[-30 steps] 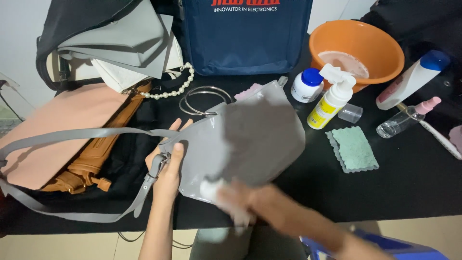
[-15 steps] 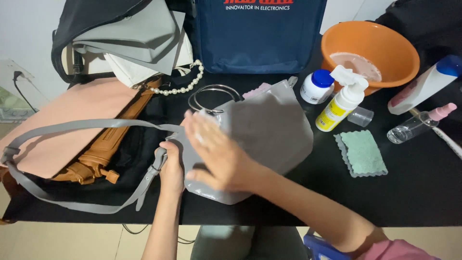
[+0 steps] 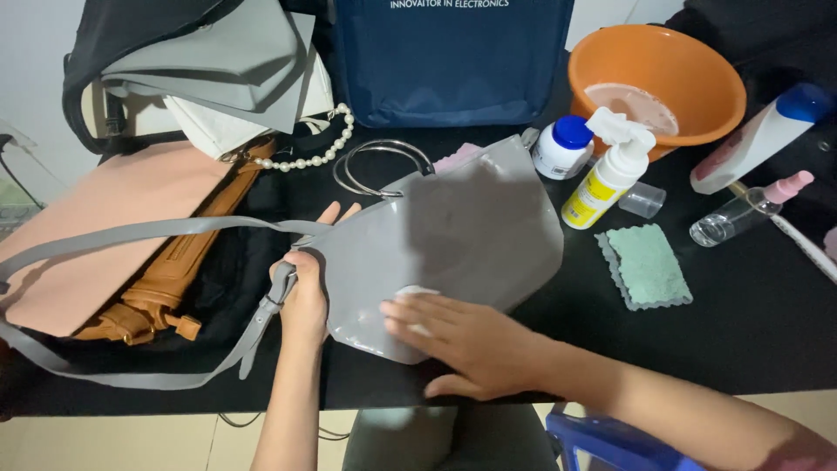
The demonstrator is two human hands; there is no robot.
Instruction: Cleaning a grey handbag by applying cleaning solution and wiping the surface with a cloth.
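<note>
Grey bag (image 3: 453, 235) lies tilted on the black counter (image 3: 750, 340), near its front edge, its long grey strap (image 3: 131, 231) looping away to the left over a pink bag (image 3: 105, 218) and a tan bag (image 3: 166, 288). Behind it stand a dark blue bag (image 3: 453, 61) and, to the left, a heap of grey and white bags (image 3: 218, 78) with a string of pearls (image 3: 318, 153) hanging from it. An orange basin (image 3: 649, 78) sits at the back right, with a white spray bottle (image 3: 610, 174) and a small blue-capped jar (image 3: 562, 146) just in front of it, a clear bottle with a pink cap (image 3: 745, 214) further right, and a green cloth (image 3: 645, 266) lying flat beside the grey bag. Two metal rings (image 3: 379, 166) rest at the bag's upper edge. The left hand (image 3: 305, 292) is closed around the bag's left corner where the strap joins, as it was half a second ago. The right hand (image 3: 462, 340) lies flat, fingers spread and together on the bag's lower face, pressing a small white pad (image 3: 417, 295) under its fingertips; half a second ago this hand was higher up, over the middle of the bag, and a second ago it was a blur at the lower edge. The bag itself has barely shifted.
</note>
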